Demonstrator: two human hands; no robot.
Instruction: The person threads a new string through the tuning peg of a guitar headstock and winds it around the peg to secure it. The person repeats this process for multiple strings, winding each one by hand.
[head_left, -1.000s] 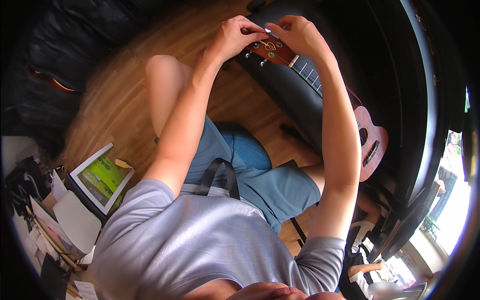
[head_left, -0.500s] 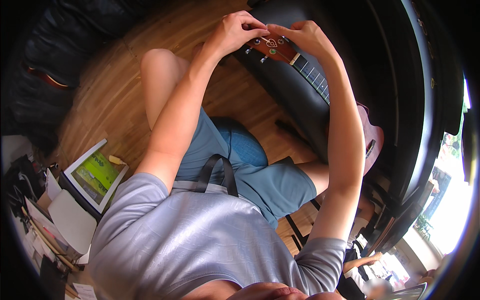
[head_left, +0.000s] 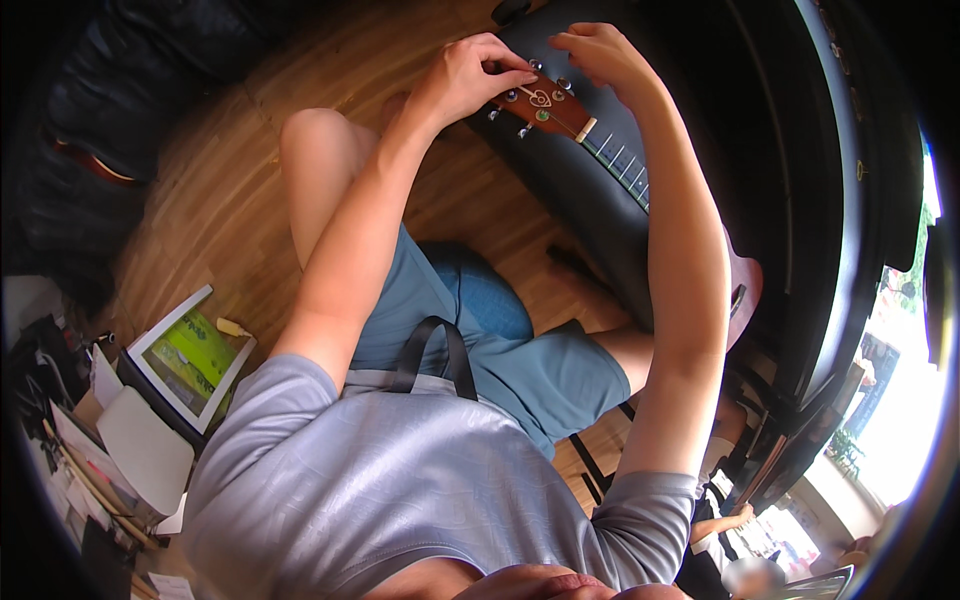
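A ukulele [head_left: 620, 168] lies along a black padded bench [head_left: 570, 195], its wooden headstock [head_left: 548, 100] pointing away from me. Several metal tuning pegs and a pale heart-like inlay show on the headstock. My left hand [head_left: 470, 80] is at the far end of the headstock, thumb and fingers pinched there; what lies between them is too small to make out. My right hand [head_left: 603, 58] is raised just right of the headstock, apart from it, with fingers curled together. Anything in that pinch is too fine to see. My right forearm hides part of the neck and body; the pinkish body edge [head_left: 742, 290] shows beyond it.
A large black glossy piece of furniture [head_left: 770, 200] stands close on the right. Left of me are a white-framed tablet-like panel [head_left: 200, 360], a white board [head_left: 145, 450] and cluttered papers. A blue round seat [head_left: 490, 300] sits beneath my legs. Another person's arm [head_left: 722, 522] shows lower right.
My right hand has come off the headstock and lifted up and to the right. My left hand stays at the headstock's far end, slightly lower in view.
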